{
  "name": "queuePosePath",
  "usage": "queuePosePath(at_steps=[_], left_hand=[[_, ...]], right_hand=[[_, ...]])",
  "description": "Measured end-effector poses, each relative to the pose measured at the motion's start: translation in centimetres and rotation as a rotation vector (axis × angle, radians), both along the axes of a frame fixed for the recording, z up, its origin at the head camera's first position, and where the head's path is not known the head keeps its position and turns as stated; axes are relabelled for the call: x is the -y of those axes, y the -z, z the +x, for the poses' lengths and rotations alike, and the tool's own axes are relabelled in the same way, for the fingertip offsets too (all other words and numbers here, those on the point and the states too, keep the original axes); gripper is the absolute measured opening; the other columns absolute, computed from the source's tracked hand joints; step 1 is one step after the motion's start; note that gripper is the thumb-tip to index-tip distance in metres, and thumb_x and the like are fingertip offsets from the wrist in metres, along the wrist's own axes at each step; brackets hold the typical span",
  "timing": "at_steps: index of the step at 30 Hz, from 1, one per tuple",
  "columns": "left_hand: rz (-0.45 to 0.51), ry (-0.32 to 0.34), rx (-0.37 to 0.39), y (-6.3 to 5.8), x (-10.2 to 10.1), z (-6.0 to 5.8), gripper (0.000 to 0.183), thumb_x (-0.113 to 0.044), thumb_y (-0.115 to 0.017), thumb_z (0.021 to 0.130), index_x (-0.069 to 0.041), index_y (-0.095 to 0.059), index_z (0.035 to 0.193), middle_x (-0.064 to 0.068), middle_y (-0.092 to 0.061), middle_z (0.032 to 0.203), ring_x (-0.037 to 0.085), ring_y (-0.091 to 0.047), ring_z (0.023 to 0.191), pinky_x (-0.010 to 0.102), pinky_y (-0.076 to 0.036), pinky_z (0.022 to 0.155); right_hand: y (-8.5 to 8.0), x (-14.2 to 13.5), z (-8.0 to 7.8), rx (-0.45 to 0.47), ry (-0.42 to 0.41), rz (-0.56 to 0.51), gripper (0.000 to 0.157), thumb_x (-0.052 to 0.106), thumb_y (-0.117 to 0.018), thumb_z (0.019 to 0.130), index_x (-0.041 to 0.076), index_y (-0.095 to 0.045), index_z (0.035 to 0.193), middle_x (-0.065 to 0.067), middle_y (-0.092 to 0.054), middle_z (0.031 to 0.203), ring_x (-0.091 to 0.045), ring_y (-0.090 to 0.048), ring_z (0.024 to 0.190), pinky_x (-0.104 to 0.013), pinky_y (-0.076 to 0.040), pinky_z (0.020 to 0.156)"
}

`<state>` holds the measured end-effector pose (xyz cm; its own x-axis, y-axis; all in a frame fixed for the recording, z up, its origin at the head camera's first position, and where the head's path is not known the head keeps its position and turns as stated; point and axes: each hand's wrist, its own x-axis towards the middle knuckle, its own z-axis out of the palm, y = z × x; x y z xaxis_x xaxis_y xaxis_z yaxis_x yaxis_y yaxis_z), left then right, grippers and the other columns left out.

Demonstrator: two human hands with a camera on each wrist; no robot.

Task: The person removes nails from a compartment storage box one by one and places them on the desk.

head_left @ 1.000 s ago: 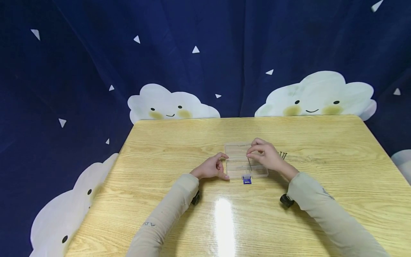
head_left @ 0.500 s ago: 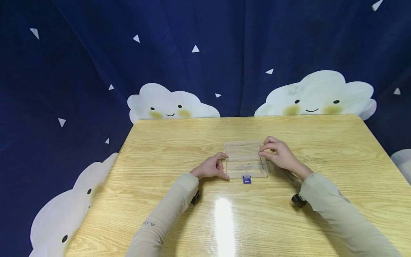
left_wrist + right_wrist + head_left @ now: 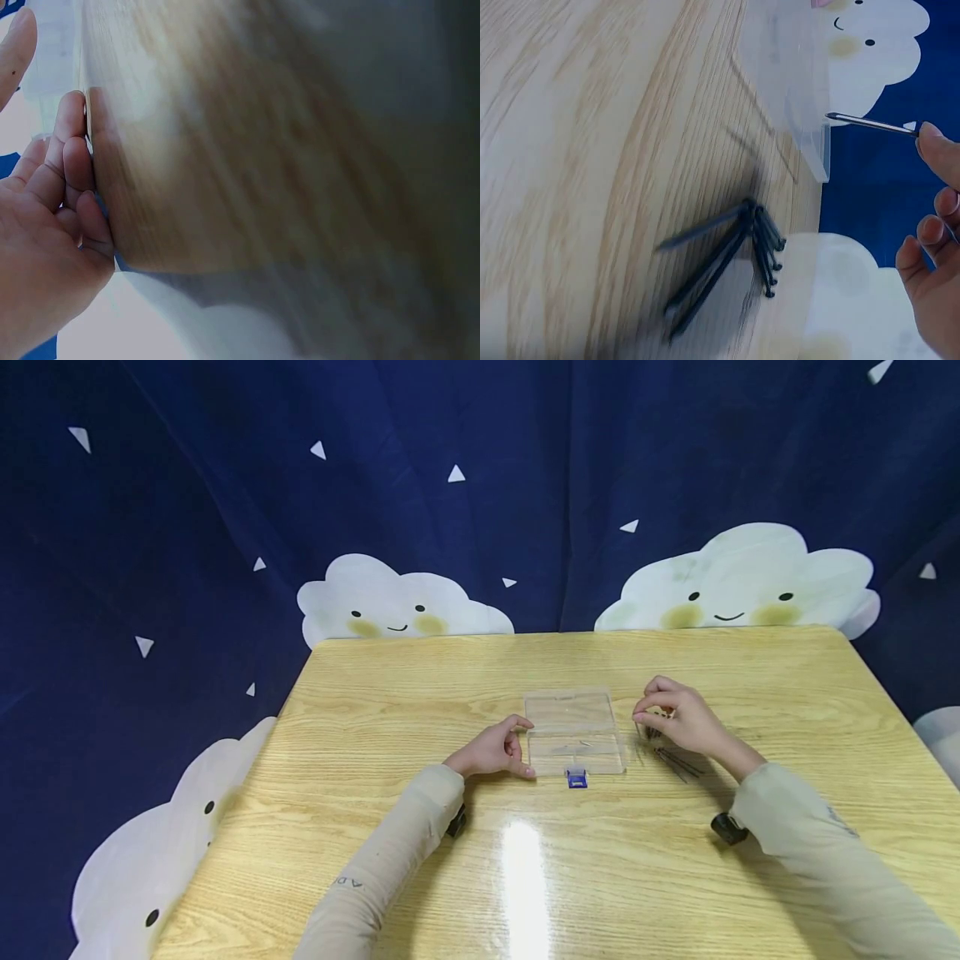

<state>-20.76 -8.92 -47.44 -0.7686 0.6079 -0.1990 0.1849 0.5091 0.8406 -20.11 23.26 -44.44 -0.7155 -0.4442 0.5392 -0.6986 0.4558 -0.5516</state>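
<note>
My left hand (image 3: 491, 750) holds the left side of a clear plastic box (image 3: 543, 768), thumb at the front corner and forefinger near the hinge. The box's lid (image 3: 570, 710) lies folded back, and a blue latch (image 3: 577, 780) sticks out in front. A small metal piece (image 3: 586, 743) lies in the base. Right of the box, my right hand (image 3: 678, 722) pinches a nail (image 3: 870, 123) between thumb and fingertips, its point away from the hand. Below that hand several dark nails (image 3: 712, 281) lie in a loose pile on the table.
The wooden table (image 3: 375, 693) reaches back to a dark blue curtain (image 3: 480, 485) with cloud prints. Glare marks the tabletop in front of the box. A black wrist camera (image 3: 729, 828) sits under the right sleeve.
My right hand has moved right, from over the box to above the nail pile, still pinching a nail. My left hand and the box have stayed in place.
</note>
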Motion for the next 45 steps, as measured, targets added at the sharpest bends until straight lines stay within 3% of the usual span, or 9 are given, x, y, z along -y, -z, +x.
queuePosePath(at_steps=[18,32,41,45], left_hand=[[-0.008,-0.011,0.006,0.0,-0.1,0.0,0.074,-0.011,-0.079,0.070,-0.004,-0.037,0.130,0.004,-0.057,0.068,0.010,-0.049,0.060,0.022,-0.042,0.067],[-0.006,-0.019,-0.009,0.2,-0.1,0.0,0.073,-0.011,-0.079,0.070,-0.004,-0.038,0.130,0.003,-0.057,0.068,0.009,-0.049,0.060,0.021,-0.041,0.067],[0.008,-0.021,0.006,0.3,-0.1,0.0,0.075,-0.011,-0.080,0.070,-0.004,-0.037,0.132,0.012,-0.059,0.073,0.012,-0.049,0.061,0.022,-0.041,0.068],[0.019,-0.014,0.018,-1.3,-0.2,0.7,0.074,-0.005,-0.077,0.072,0.001,-0.035,0.132,0.022,-0.059,0.078,0.016,-0.050,0.063,0.021,-0.040,0.067]], right_hand=[[1.0,-4.5,0.4,0.131,0.074,0.136,0.011,-0.005,-0.071,0.072,0.004,-0.069,0.077,0.005,-0.049,0.075,-0.004,-0.036,0.058,-0.022,-0.034,0.051],[2.2,-6.6,-1.0,0.215,0.002,0.275,0.017,-0.003,-0.071,0.072,0.013,-0.068,0.071,0.010,-0.050,0.073,-0.003,-0.044,0.065,-0.024,-0.041,0.058],[3.4,-6.5,-1.6,0.330,-0.069,0.284,0.016,0.001,-0.069,0.077,0.016,-0.068,0.072,0.009,-0.053,0.074,-0.004,-0.049,0.068,-0.026,-0.043,0.062],[4.0,-6.3,-1.4,0.341,-0.076,0.252,0.016,0.002,-0.069,0.078,0.016,-0.068,0.071,0.008,-0.054,0.074,-0.004,-0.049,0.067,-0.026,-0.043,0.061]])
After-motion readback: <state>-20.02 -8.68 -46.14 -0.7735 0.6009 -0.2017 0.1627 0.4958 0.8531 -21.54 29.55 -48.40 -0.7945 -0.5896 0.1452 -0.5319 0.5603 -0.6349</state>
